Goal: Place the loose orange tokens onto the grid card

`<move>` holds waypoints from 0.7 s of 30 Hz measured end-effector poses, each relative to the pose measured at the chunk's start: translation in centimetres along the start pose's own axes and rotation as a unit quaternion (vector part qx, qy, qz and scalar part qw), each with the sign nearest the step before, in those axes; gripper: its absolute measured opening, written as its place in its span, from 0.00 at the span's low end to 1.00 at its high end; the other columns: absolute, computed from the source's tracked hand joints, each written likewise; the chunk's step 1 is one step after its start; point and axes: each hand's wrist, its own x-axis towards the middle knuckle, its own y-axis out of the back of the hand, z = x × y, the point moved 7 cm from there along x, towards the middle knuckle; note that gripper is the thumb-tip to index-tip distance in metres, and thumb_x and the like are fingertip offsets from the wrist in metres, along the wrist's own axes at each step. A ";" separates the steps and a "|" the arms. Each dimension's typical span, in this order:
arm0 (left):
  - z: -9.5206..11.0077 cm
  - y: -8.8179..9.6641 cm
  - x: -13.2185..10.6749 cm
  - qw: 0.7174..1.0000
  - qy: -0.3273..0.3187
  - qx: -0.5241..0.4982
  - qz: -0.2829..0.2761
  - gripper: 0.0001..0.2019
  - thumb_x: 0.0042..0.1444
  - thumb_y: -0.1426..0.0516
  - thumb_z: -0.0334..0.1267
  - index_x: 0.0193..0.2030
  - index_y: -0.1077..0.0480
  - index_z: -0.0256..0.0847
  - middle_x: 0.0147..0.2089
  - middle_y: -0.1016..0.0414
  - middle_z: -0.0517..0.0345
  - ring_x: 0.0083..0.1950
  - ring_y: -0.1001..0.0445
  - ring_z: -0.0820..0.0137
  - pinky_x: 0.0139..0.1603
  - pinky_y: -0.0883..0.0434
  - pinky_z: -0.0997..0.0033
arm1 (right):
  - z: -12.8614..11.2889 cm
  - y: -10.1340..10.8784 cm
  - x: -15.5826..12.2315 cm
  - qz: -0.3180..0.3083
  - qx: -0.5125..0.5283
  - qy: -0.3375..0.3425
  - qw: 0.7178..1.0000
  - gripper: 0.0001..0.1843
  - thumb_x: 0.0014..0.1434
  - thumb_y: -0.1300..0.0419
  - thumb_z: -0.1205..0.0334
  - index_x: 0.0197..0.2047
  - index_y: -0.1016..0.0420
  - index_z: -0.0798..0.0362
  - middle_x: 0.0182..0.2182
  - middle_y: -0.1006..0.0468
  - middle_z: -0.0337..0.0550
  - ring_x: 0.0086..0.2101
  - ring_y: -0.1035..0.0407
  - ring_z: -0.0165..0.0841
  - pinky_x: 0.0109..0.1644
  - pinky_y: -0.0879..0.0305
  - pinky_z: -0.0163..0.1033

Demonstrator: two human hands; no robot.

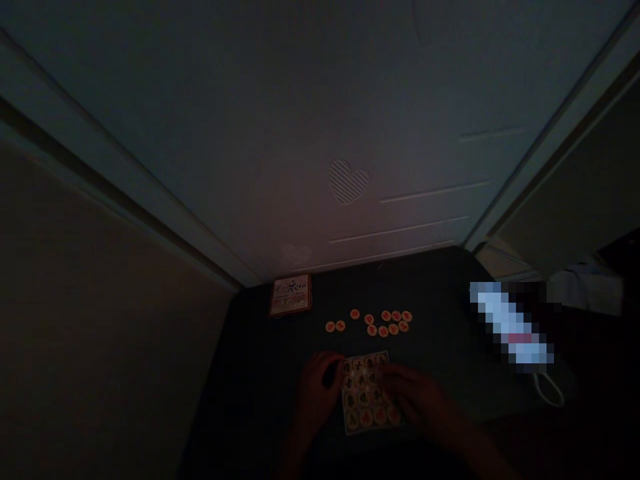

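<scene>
Left hand (317, 393) against the left edge of a square block of round xiangqi pieces (367, 393), right hand (420, 400) over its right side; grip of both unclear in the dimness. Loose xiangqi pieces (383, 331) at 12 o'clock, picture-topped box (291, 295) at 11 o'clock, on a dark table (260, 400).

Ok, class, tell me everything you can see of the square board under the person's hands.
The square board is flat and pale, perhaps card, though the dim light makes that hard to tell. It lies slightly skewed on a dark table. Round pieces marked in dark and red cover it in rows. The left hand meets its left edge, and the right hand covers its upper right part.
</scene>
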 end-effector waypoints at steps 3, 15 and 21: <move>-0.1 0.0 0.0 1.000 0.001 0.004 0.006 0.08 0.66 0.44 0.40 0.44 0.22 0.46 0.43 0.18 0.54 0.46 0.20 0.61 0.49 0.22 0.57 | 0.0 -0.1 0.1 -0.001 0.000 -0.002 1.000 0.26 0.64 0.45 0.71 0.62 0.24 0.44 0.63 0.25 0.43 0.58 0.26 0.39 0.63 0.28 0.45; -1.2 -0.3 -0.2 1.000 -0.001 0.004 0.031 0.13 0.68 0.45 0.48 0.42 0.21 0.47 0.40 0.17 0.53 0.43 0.18 0.60 0.45 0.19 0.59 | 2.3 0.8 -0.2 0.142 0.006 0.012 0.990 0.21 0.68 0.47 0.68 0.59 0.23 0.43 0.56 0.20 0.46 0.55 0.24 0.38 0.60 0.25 0.42; -3.5 -0.8 -1.9 0.997 -0.007 -0.006 0.078 0.20 0.65 0.44 0.57 0.52 0.21 0.48 0.51 0.18 0.46 0.51 0.18 0.56 0.51 0.19 0.56 | 3.9 1.2 0.3 0.152 -0.030 0.029 0.987 0.31 0.60 0.31 0.49 0.65 0.28 0.37 0.58 0.21 0.48 0.54 0.23 0.47 0.55 0.21 0.45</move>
